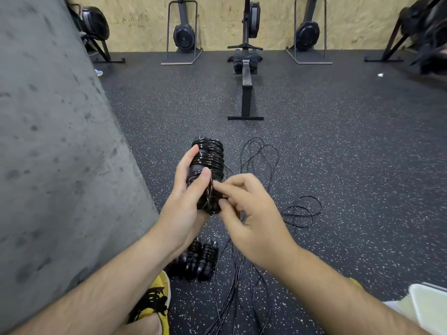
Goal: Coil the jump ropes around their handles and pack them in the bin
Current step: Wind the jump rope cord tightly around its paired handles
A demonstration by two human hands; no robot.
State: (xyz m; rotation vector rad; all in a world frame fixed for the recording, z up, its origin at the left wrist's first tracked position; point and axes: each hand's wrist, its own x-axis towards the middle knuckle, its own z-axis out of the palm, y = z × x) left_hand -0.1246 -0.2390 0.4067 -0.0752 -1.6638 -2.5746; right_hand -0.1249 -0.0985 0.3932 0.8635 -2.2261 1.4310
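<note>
My left hand (185,204) grips a pair of black jump-rope handles with black rope coiled around them (210,157), held upright in the middle of the view. My right hand (249,209) pinches the rope at the lower end of that bundle, right beside my left thumb. Loose black rope (260,155) lies in loops on the speckled rubber floor beyond and to the right, and more strands (239,286) run down between my arms. Coiled rope bundles (198,258) lie on the floor under my left wrist. A pale bin corner (428,303) shows at the bottom right.
A grey concrete wall (55,141) fills the left side. A rowing machine (245,76) stands straight ahead, with other exercise machines (183,35) along the wooden back wall. My yellow and black shoe (154,301) sits at the bottom.
</note>
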